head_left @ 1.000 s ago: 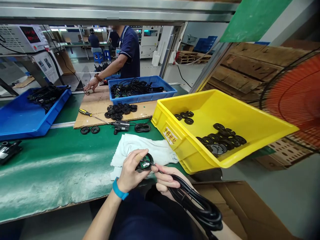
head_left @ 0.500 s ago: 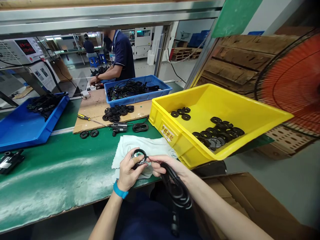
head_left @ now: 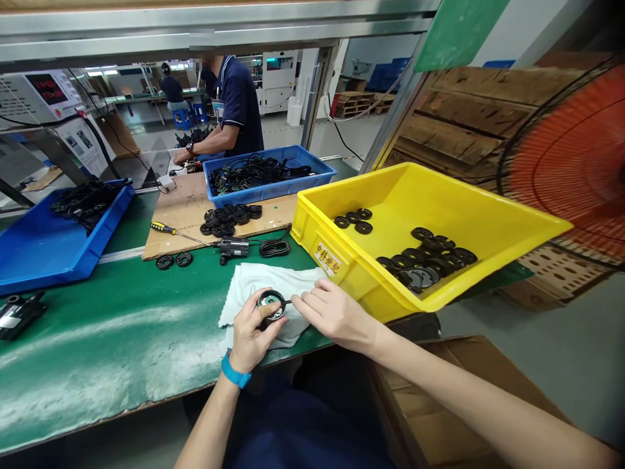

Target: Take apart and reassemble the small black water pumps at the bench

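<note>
My left hand (head_left: 248,335), a blue band at its wrist, is wrapped round a round black housing (head_left: 267,320). The open face is turned up and shows a green circuit board inside. One of its fingers presses over the inner edge. From the housing's right side a short stretch of black cable (head_left: 288,301) runs into the closed fingers of my right hand (head_left: 336,311). The rest of this cable is hidden. Both hands are above a white cloth (head_left: 266,275) near the bench's front edge.
A yellow bin (head_left: 351,296) with black discs stands at right. Beyond the cloth are a black cylindrical device (head_left: 233,248), a screwdriver (head_left: 163,227) and stacked black rings (head_left: 229,218). Blue trays (head_left: 263,194) hold cables. A co-worker (head_left: 239,104) stands behind; a fan (head_left: 576,150) is far right.
My right hand has turned over and shifted up and right, its back now facing up. The coiled cable that hung below it is out of sight. My left hand stays put.
</note>
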The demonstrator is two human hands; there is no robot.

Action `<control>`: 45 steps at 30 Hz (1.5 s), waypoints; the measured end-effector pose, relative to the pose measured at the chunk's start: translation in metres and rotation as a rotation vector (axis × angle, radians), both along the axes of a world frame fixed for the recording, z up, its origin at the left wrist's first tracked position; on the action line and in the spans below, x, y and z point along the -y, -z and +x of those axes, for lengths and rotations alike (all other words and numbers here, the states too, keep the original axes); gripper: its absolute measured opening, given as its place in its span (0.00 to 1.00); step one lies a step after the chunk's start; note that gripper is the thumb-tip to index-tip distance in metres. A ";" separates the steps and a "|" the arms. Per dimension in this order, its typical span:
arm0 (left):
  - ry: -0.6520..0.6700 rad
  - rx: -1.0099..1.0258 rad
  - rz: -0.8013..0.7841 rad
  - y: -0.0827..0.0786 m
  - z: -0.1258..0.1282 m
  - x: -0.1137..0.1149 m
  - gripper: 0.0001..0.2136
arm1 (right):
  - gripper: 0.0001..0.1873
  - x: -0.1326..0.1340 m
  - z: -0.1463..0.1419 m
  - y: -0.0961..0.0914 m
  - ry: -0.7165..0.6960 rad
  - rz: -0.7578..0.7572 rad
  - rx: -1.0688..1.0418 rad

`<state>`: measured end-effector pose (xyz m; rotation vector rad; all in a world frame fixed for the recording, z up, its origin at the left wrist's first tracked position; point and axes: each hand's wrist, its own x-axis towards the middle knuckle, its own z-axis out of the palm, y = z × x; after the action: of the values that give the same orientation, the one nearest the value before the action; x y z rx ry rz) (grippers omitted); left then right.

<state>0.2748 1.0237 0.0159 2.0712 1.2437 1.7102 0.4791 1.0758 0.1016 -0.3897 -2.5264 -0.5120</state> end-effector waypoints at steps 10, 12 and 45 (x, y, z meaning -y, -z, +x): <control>-0.005 0.149 -0.133 0.007 0.004 0.002 0.30 | 0.14 -0.012 -0.016 -0.021 0.140 -0.262 0.225; -0.002 0.181 -0.149 0.010 0.004 0.002 0.31 | 0.14 -0.014 -0.021 -0.027 0.227 -0.363 0.314; -0.065 -0.005 -0.072 0.009 0.013 0.000 0.29 | 0.11 -0.034 -0.044 -0.063 0.303 -0.444 0.740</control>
<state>0.2877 1.0240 0.0067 2.0167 1.3677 1.6622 0.4348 1.1098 0.1650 -0.8916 -3.3303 -0.2090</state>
